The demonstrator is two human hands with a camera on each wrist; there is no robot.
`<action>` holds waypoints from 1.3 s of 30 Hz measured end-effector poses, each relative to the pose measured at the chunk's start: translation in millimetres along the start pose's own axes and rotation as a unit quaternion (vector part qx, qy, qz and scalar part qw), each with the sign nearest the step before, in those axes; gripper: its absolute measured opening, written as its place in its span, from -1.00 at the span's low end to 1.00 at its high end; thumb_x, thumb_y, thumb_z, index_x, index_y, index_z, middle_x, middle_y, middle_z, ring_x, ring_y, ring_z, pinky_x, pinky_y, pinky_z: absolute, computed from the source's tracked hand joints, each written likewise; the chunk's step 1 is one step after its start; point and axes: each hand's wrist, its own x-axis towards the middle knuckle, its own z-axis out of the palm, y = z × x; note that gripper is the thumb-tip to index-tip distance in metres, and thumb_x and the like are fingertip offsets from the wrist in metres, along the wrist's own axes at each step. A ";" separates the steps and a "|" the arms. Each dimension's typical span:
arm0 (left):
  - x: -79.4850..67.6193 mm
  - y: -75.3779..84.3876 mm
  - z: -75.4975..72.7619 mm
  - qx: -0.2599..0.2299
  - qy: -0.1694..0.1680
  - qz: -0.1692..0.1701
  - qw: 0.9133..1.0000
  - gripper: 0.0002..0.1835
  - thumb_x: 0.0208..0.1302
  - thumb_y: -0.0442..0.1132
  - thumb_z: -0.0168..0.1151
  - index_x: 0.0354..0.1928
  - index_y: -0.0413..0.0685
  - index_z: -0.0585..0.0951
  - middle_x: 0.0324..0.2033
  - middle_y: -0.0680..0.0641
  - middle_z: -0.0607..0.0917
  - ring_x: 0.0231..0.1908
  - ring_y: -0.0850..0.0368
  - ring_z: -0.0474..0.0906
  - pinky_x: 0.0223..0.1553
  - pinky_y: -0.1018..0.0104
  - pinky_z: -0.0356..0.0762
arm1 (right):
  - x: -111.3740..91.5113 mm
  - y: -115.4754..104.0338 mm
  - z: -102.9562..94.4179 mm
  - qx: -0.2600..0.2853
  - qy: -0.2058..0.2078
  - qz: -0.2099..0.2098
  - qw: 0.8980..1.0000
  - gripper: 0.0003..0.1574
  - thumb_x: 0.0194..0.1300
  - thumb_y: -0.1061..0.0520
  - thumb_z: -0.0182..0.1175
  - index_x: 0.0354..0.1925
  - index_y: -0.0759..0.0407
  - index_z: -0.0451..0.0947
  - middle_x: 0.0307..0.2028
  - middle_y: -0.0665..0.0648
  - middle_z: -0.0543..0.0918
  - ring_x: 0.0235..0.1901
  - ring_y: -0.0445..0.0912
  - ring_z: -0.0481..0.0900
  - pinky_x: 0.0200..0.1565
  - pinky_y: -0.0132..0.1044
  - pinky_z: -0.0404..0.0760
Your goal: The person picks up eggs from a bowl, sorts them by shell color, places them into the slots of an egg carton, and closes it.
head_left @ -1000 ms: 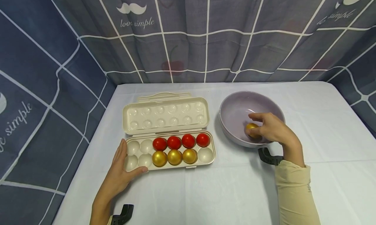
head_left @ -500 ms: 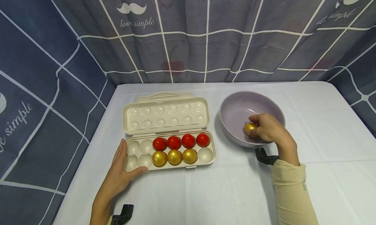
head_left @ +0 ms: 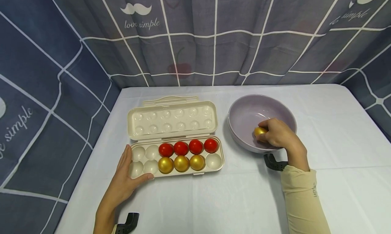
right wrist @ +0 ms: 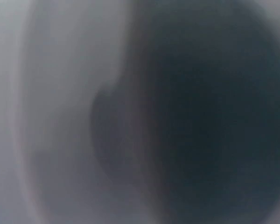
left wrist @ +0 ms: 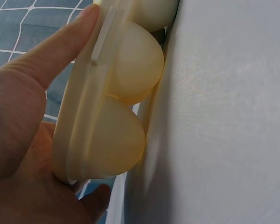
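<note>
A cream plastic egg box [head_left: 189, 173] lies with its lid [head_left: 172, 120] folded back. Four-wide red eggs are not counted here: several red eggs [head_left: 181, 148] fill part of the back row, with three gold eggs [head_left: 181, 163] in front of them. My left hand [head_left: 123, 179] holds the box's left end, thumb along the front edge and fingers at the side. In the left wrist view the thumb touches the rim above the rounded cups [left wrist: 114, 140]. Inside the lilac bowl [head_left: 244, 105], my right hand [head_left: 279, 135] pinches a gold egg [head_left: 260, 132].
The box and bowl stand on a white-covered table [head_left: 226, 200], the bowl to the right. A dark checked curtain [head_left: 198, 57] hangs behind and at both sides. The right wrist view is blurred, with a large dark shape beside a pale surface.
My right hand has moved slightly left in the bowl, and its fingers have closed round the gold egg. The left hand and the egg box have stayed put.
</note>
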 end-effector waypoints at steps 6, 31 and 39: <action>-0.7 -2.1 1.3 0.001 0.003 0.005 1.000 0.31 0.02 -0.05 0.56 0.53 -0.29 -0.21 0.52 -0.32 -0.23 0.49 -0.27 -0.34 0.36 -0.34 -0.27 | -0.6 0.7 -0.6 0.001 0.004 -0.006 1.000 -0.74 0.05 0.18 0.38 -0.24 0.25 0.68 -0.53 0.02 0.53 -0.45 -0.04 0.43 -0.33 -0.19 0.36; 0.6 -0.7 0.2 0.004 0.002 0.002 1.000 0.30 0.03 -0.03 0.56 0.53 -0.27 -0.21 0.52 -0.29 -0.23 0.49 -0.26 -0.35 0.37 -0.33 -0.28 | -0.9 0.8 -2.9 0.088 0.055 -0.014 0.994 -0.66 0.20 0.09 0.40 -0.11 0.25 0.67 -0.28 0.13 0.69 -0.22 0.02 0.57 -0.10 -0.13 0.44; 0.8 0.2 0.5 0.004 -0.001 -0.001 1.000 0.31 0.04 -0.01 0.55 0.54 -0.26 -0.22 0.53 -0.29 -0.24 0.49 -0.26 -0.36 0.36 -0.35 -0.27 | -1.9 -10.3 -2.5 0.115 0.085 -0.032 0.989 -0.64 0.19 0.03 0.41 -0.15 0.24 0.61 -0.23 0.17 0.70 -0.13 0.05 0.63 -0.09 -0.15 0.47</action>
